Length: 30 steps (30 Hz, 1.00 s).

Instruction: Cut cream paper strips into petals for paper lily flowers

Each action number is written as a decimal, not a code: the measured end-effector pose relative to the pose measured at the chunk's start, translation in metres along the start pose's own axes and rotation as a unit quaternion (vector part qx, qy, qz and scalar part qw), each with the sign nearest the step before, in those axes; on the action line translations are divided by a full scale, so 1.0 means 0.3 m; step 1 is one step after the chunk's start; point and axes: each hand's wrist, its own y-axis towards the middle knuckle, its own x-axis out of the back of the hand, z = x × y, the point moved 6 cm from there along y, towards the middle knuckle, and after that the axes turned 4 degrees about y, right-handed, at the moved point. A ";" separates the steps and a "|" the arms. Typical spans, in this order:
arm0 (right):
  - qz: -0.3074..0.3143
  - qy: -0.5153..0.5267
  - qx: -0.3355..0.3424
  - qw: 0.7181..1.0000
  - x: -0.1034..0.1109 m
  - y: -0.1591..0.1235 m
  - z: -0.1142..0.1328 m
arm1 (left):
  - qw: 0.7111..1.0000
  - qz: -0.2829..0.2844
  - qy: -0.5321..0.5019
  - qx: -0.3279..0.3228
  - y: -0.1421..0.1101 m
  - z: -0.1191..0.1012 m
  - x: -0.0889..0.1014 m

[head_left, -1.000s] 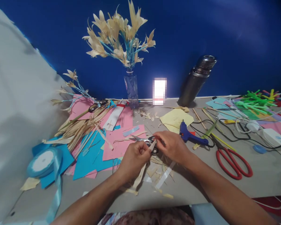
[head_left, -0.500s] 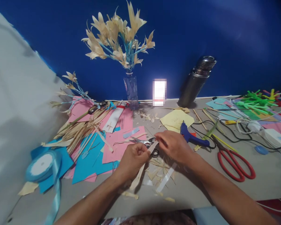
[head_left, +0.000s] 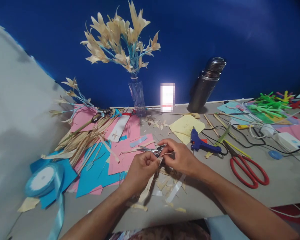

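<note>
Between finger and thumb, my left hand [head_left: 143,166] pinches a pale strip of dried husk [head_left: 147,190], whose loose end hangs down toward the table. My right hand [head_left: 176,156] is closed at the strip's upper end, fingertips pressed together close to the left ones. Just behind both hands lie small scissors [head_left: 150,150] with dark handles, partly hidden by my fingers. Below the hands, husk scraps [head_left: 163,181] and a shiny white strip [head_left: 176,189] are scattered on the table.
Left are a blue ribbon roll [head_left: 42,180], coloured paper [head_left: 95,171] and dried stalks [head_left: 85,136]. Right are a blue glue gun [head_left: 202,143], red-handled scissors [head_left: 250,170] and cables. Behind stand a bottle with husk flowers [head_left: 137,96] and a dark flask [head_left: 205,86].
My right hand has drawn down close to my left fingertips, and the strip's upper end now bends between them. The view has shifted slightly.
</note>
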 end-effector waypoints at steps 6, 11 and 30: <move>-0.088 -0.025 -0.031 0.995 0.147 0.032 -0.050 | 0.999 -0.031 -0.015 0.019 0.008 0.007 0.029; -0.003 0.051 0.023 0.998 0.034 0.008 0.003 | 0.999 -0.001 -0.021 0.028 0.004 0.016 0.014; -0.014 -0.162 0.157 0.974 -0.026 -0.017 0.060 | 0.997 0.037 -0.033 0.060 0.000 0.023 0.000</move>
